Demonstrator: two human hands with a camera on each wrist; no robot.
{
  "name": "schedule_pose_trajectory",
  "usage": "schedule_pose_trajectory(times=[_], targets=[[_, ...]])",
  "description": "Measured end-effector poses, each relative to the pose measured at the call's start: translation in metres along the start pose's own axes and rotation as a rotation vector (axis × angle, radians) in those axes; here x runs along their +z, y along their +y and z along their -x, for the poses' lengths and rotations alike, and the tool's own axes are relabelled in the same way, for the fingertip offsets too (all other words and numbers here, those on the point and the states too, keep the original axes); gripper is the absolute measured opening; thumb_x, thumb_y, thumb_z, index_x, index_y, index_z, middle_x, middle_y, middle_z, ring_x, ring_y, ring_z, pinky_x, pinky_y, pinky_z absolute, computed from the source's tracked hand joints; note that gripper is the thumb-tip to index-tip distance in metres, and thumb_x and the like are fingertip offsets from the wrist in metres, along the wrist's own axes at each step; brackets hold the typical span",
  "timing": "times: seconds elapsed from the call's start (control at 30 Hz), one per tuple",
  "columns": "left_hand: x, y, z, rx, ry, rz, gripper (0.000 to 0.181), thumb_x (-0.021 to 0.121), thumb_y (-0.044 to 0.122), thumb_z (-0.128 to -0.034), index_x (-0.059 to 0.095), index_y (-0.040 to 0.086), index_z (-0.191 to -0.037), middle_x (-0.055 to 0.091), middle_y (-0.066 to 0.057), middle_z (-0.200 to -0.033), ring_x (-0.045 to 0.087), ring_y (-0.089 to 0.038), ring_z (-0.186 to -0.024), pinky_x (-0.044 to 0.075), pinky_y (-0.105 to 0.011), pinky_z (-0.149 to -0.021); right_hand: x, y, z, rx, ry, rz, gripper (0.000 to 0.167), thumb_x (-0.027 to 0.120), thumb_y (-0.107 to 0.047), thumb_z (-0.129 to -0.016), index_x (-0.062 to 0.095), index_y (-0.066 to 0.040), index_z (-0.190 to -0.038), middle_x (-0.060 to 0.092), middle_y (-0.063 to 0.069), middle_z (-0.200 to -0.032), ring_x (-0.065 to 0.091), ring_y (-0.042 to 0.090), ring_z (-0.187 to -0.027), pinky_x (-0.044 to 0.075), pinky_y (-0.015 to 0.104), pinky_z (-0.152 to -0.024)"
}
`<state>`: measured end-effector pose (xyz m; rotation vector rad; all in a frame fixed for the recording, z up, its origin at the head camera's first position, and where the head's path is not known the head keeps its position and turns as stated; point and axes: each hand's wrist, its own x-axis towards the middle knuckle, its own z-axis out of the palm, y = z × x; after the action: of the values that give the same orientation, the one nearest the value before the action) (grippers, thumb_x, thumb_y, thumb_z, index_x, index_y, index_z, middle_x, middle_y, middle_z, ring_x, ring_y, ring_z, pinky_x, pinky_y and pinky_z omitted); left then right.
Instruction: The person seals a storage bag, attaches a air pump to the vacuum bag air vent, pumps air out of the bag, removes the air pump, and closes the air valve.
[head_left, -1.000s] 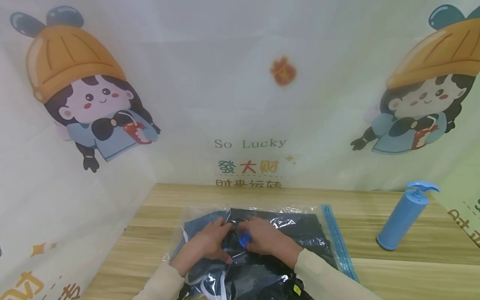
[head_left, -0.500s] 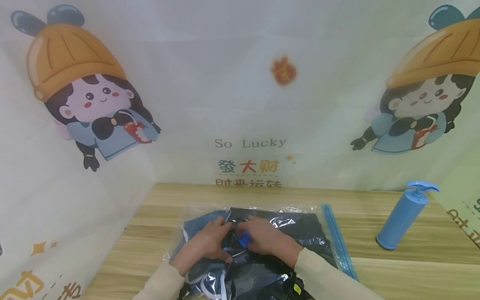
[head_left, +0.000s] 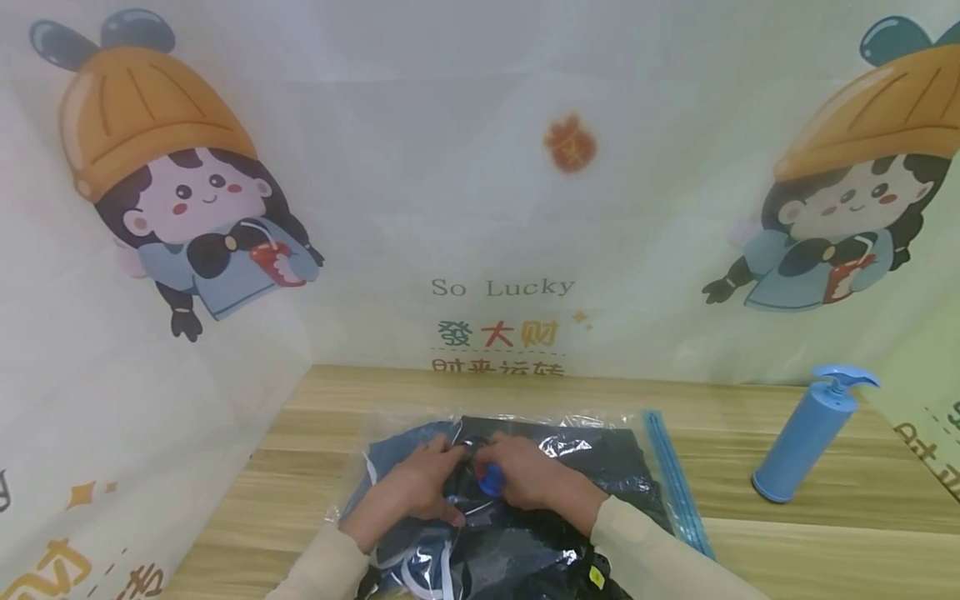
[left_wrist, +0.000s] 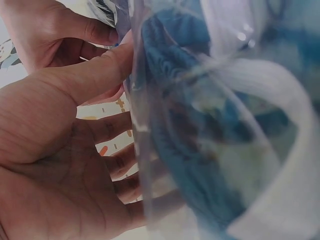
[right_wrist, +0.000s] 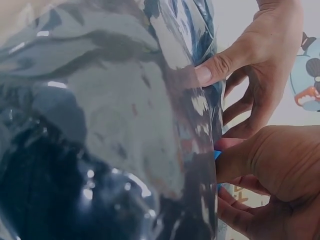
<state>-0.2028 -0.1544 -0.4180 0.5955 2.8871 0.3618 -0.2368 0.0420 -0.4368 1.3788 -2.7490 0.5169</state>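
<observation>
The wall backdrop (head_left: 420, 183) carries printed text: "So Lucky", below it "發大财", then "时来运转", its lower edge cut off at the table. The wood-grain table (head_left: 825, 554) bears a clear plastic bag (head_left: 517, 542), lying flat at the near centre, with dark and blue fabric inside and a blue strip (head_left: 678, 483) along its right edge. A blue hand pump (head_left: 806, 437) stands well apart, right. The left hand (head_left: 423, 483) rests on the bag, fingers apart. The right hand (head_left: 531, 473) pinches a blue cap (head_left: 491, 481) on the bag.
</observation>
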Motion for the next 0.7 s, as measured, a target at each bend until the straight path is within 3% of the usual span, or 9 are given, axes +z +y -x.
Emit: schedule_pose_trajectory(times=[0.17,0.33,0.5,0.7], targets=[[0.000,0.000,0.000,0.004,0.006,-0.005,0.089,0.098,0.031,-0.0622,0.057,0.001,-0.135,0.049,-0.009,-0.113,0.053,-0.034,-0.105,0.053,-0.051,-0.090,-0.002,0.002,0.000,-0.014,-0.004,-0.065,0.039,0.075,0.014,-0.061,0.068,-0.015,-0.087,0.054,-0.002,-0.092,0.057,0.019,-0.085,0.050,0.030,-0.081],[0.001,-0.001,0.001,0.019,0.021,0.004,0.087,0.099,0.031,-0.0614,0.058,0.002,-0.133,0.049,-0.009,-0.112,0.053,-0.034,-0.104,0.053,-0.052,-0.088,-0.006,0.002,0.000,0.017,-0.013,-0.198,0.033,0.079,0.006,-0.066,0.067,-0.014,-0.089,0.055,0.000,-0.096,0.056,0.020,-0.090,0.050,0.028,-0.081],[0.000,-0.001,0.001,0.023,0.024,0.000,0.086,0.099,0.031,-0.0615,0.059,0.002,-0.132,0.050,-0.009,-0.112,0.052,-0.033,-0.103,0.053,-0.051,-0.089,-0.005,-0.001,-0.002,0.170,0.036,-0.264,0.030,0.083,-0.018,-0.081,0.062,-0.009,-0.099,0.054,0.004,-0.098,0.055,0.022,-0.089,0.052,0.033,-0.075],[0.000,0.000,0.000,-0.003,-0.002,-0.002,0.086,0.098,0.033,-0.0635,0.059,0.004,-0.134,0.050,-0.008,-0.115,0.052,-0.032,-0.106,0.053,-0.051,-0.088,0.007,-0.003,-0.004,0.397,0.070,-0.235,0.050,0.077,-0.045,-0.089,0.054,-0.002,-0.103,0.055,0.006,-0.083,0.056,0.024,-0.073,0.050,0.041,-0.062]])
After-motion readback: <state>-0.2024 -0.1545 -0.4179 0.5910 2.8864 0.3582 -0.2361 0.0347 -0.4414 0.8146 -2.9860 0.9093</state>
